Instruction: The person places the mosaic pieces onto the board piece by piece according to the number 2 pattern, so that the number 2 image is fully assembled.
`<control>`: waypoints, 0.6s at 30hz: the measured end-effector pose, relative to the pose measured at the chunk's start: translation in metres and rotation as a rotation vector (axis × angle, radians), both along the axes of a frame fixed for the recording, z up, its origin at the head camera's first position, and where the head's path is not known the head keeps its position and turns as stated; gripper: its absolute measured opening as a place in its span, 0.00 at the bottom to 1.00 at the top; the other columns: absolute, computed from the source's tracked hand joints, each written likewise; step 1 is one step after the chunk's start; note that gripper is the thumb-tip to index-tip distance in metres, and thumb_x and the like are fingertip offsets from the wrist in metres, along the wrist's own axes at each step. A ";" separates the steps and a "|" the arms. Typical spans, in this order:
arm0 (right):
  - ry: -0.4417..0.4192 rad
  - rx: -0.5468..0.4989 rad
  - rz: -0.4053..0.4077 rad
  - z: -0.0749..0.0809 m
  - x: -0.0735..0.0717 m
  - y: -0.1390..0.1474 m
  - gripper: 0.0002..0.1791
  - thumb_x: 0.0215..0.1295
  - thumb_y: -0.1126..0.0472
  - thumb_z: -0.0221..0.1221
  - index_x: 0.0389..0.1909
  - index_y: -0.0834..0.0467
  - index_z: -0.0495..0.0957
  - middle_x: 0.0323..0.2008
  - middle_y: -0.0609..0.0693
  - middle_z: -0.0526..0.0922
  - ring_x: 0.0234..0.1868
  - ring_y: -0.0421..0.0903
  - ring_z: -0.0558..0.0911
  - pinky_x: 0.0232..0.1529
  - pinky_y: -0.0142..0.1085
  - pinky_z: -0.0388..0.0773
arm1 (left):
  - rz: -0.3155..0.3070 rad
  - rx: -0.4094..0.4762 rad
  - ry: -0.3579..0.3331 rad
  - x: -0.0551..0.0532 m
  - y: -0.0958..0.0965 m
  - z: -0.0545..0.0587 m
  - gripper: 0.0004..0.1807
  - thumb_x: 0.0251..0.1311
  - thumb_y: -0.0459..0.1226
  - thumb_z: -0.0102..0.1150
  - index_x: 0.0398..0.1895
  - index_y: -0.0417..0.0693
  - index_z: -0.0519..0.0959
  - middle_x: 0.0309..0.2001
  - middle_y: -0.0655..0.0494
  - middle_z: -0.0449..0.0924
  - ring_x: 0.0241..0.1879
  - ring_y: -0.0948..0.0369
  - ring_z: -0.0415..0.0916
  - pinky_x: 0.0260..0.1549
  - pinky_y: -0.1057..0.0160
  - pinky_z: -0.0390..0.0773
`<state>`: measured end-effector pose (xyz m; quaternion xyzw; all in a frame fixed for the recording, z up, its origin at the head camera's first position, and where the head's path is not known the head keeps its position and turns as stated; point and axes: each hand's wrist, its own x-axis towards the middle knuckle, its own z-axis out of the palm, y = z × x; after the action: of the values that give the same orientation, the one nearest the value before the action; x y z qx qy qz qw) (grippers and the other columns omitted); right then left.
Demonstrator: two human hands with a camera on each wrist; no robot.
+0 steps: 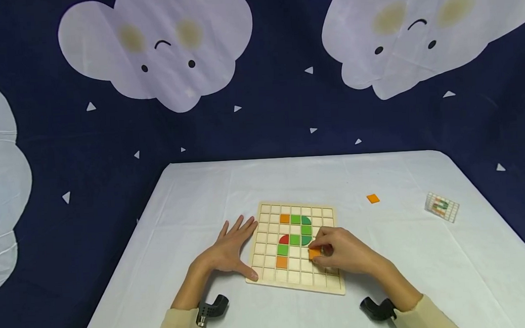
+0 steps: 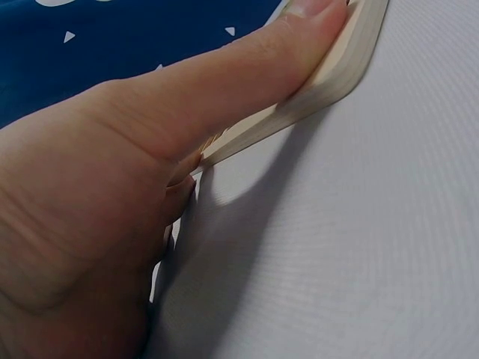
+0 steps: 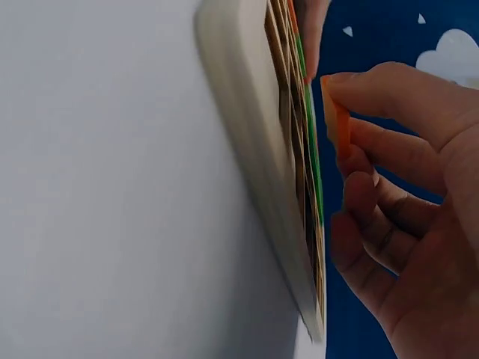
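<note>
A wooden grid board [image 1: 295, 285] lies on the table, turned slightly. Set in its cells are green squares, dark green rounded pieces, a red rounded piece [image 1: 284, 239] and orange squares, together forming a bent line. With fingers spread, my left hand [image 1: 224, 252] rests along the board's left side, its thumb on the near left corner [image 2: 329, 93]. My right hand [image 1: 347, 251] pinches an orange square tile [image 1: 314, 254] between thumb and fingers over the right part of the board. In the right wrist view that tile [image 3: 343, 131] stands apart from the board's surface.
Another orange tile [image 1: 373, 198] lies on the white tablecloth [image 1: 395, 236] beyond the board to the right. Farther right is a small folded card [image 1: 443, 207] printed with a grid pattern. A dark blue cloth [image 1: 278, 128] with clouds hangs behind the table.
</note>
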<state>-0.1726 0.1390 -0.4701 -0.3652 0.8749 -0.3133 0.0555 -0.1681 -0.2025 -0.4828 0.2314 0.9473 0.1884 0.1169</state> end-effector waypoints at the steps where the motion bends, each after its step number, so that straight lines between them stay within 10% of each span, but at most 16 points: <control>1: 0.001 0.009 0.007 0.000 0.000 -0.003 0.14 0.53 0.54 0.70 0.41 0.49 0.87 0.30 0.37 0.76 0.29 0.36 0.73 0.29 0.30 0.71 | -0.001 0.001 -0.001 0.000 0.000 0.000 0.80 0.15 0.74 0.70 0.77 0.52 0.45 0.76 0.57 0.38 0.74 0.54 0.28 0.68 0.46 0.28; 18: 0.003 0.108 0.084 0.000 0.003 -0.043 0.12 0.55 0.49 0.68 0.41 0.45 0.85 0.33 0.35 0.75 0.29 0.35 0.73 0.33 0.31 0.71 | -0.019 0.003 0.002 0.000 -0.002 -0.002 0.79 0.17 0.74 0.69 0.77 0.52 0.45 0.77 0.56 0.38 0.74 0.54 0.27 0.68 0.46 0.28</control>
<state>-0.1699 0.0961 -0.4703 -0.3987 0.8745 -0.2623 0.0867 -0.1679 -0.2042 -0.4847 0.2405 0.9449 0.1883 0.1174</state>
